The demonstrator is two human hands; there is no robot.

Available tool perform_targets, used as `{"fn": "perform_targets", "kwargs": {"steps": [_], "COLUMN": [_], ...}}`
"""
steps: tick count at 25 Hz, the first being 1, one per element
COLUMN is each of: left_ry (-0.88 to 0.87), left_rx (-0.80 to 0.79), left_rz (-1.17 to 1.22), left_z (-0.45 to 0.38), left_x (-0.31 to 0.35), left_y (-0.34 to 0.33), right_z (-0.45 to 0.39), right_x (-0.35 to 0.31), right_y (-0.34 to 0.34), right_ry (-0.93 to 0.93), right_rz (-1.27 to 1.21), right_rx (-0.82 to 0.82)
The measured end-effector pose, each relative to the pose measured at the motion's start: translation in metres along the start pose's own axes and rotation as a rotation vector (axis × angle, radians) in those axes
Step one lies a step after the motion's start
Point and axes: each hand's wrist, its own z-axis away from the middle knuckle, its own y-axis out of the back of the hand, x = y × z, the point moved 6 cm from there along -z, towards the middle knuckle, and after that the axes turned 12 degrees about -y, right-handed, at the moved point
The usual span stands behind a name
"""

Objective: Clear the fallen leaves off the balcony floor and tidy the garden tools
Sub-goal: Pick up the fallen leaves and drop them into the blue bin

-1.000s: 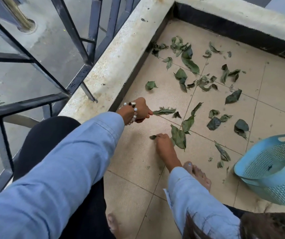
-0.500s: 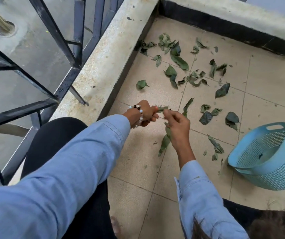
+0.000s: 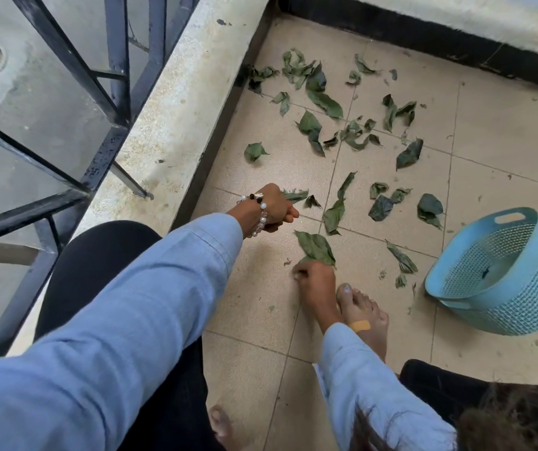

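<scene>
While my left hand [image 3: 274, 206] grips gathered leaves [image 3: 294, 195], right-hand fingers [image 3: 310, 271] pinch one leaf [image 3: 315, 247] on the floor [image 3: 254, 294].
Blue basket [image 3: 502, 275], tilted at right, holds one dark speck; scattered leaves [image 3: 323, 102] lie far.

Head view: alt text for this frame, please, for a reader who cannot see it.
A crouching person gathers leaves off a tiled balcony floor: the left hand grips a few leaves, the right hand is closing on a large leaf. A tilted blue basket sits at right, scattered leaves beyond.
</scene>
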Motion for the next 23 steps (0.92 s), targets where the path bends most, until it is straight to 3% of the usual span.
{"fn": "perform_targets", "kwargs": {"steps": [2, 3, 5, 8, 10, 11, 12, 15, 17, 21, 23], "left_ry": [-0.047, -0.057, -0.067, -0.052, -0.034, -0.018, 0.005, 0.048, 0.053, 0.105, 0.115], "left_rx": [0.030, 0.038, 0.045, 0.067, 0.108, 0.134, 0.162, 0.245, 0.297, 0.248, 0.283], "left_rz": [0.074, 0.086, 0.107, 0.149, 0.196, 0.230, 0.269, 0.368, 0.448, 0.802, 0.841], "left_z": [-0.003, -0.001, 0.001, 0.002, 0.000, -0.001, -0.001, -0.004, -0.004, -0.004, -0.005], "left_x": [-0.002, -0.002, -0.001, -0.002, -0.006, -0.010, -0.012, -0.017, -0.014, -0.010, -0.013], "left_y": [0.003, 0.003, 0.001, -0.001, 0.001, 0.003, 0.005, 0.009, 0.009, 0.003, 0.013], "right_z": [-0.011, -0.022, -0.036, -0.038, -0.039, -0.040, -0.040, -0.034, -0.026, 0.003, 0.009], "right_x": [0.002, 0.006, 0.006, 0.001, -0.002, -0.002, -0.007, -0.029, -0.065, -0.132, -0.142], "right_y": [0.027, 0.039, 0.040, 0.018, 0.010, 0.014, 0.021, 0.048, 0.064, 0.078, 0.073], "right_ry": [-0.085, -0.129, -0.148, 0.030, 0.157, 0.138, 0.089, -0.170, -0.115, 0.065, 0.146], "right_rz": [-0.303, -0.341, -0.182, 0.104, 0.344, 0.324, 0.213, -0.617, -0.907, -0.878, -0.783], "right_rx": [0.126, 0.197, 0.158, -0.019, 0.016, 0.051, 0.091, 0.082, 0.026, 0.040, 0.051]}}
